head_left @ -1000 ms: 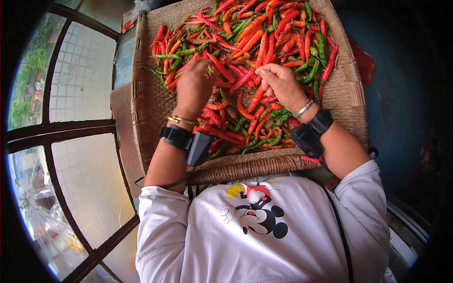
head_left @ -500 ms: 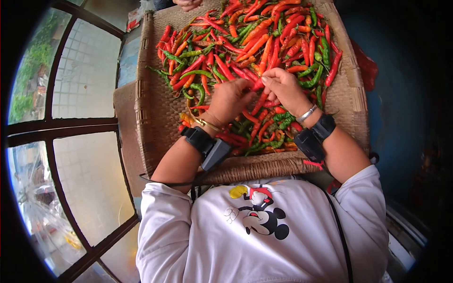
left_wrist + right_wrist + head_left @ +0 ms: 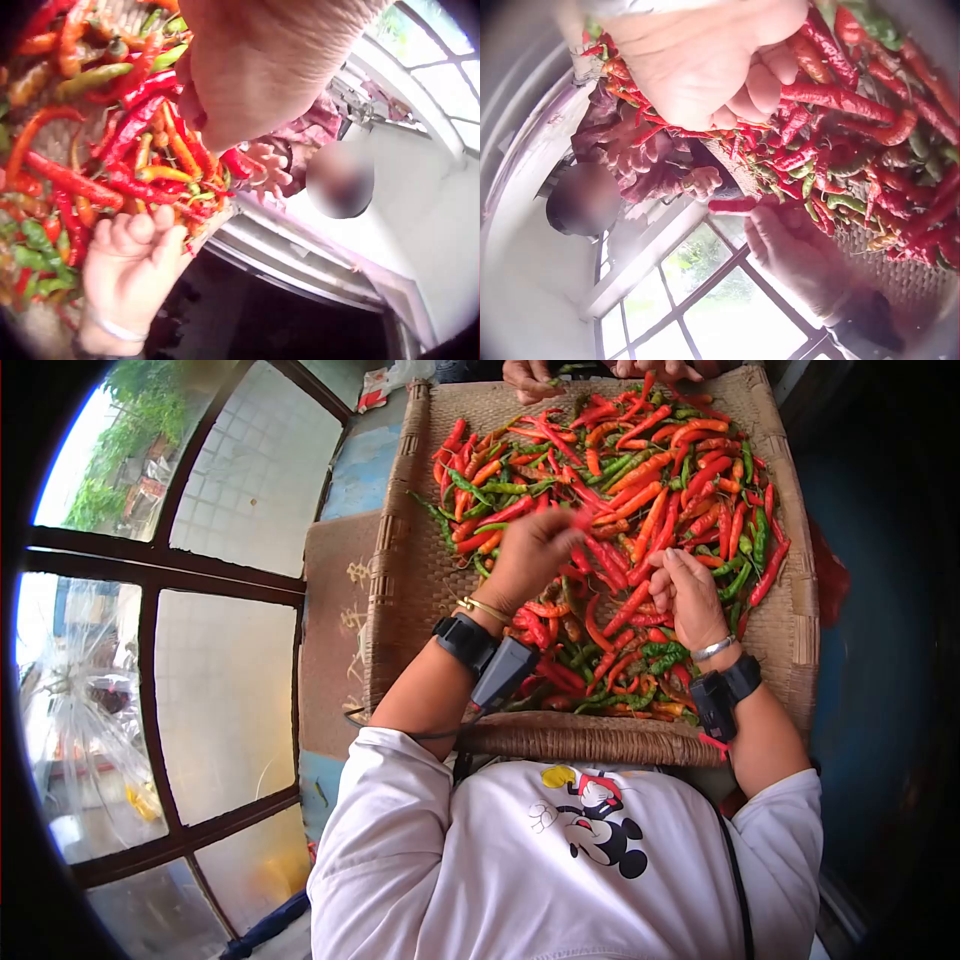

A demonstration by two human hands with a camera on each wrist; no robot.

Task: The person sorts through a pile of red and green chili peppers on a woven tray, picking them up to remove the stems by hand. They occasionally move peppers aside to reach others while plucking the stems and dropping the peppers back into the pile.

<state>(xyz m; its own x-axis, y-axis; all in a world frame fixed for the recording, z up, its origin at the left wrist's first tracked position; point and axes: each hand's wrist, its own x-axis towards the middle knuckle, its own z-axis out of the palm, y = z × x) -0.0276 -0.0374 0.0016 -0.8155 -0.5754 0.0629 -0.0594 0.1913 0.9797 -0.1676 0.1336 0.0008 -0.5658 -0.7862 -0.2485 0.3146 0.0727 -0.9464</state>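
My left hand (image 3: 535,555) is raised over the tray, pinching a red chili pepper (image 3: 733,205) that points out past the fingertips; in the head view this pepper is blurred. My right hand (image 3: 690,598) hovers over the peppers to the right, palm turned inward. Its fingers are curled in, with the thumb beside them, and no pepper shows in its grasp in the left wrist view. Below both hands lies a heap of red, orange and green chili peppers (image 3: 630,500) on a woven tray (image 3: 405,580).
Across the tray, another person's hands (image 3: 530,378) are at the far edge, near a small green pepper. A framed window (image 3: 225,690) stands to the left. The tray's thick woven rim (image 3: 590,740) lies close to my shirt.
My hands met at a red pepper half a second ago; now they are apart, the left one holding the pepper. The head view has shifted, and the other person's hands show more.
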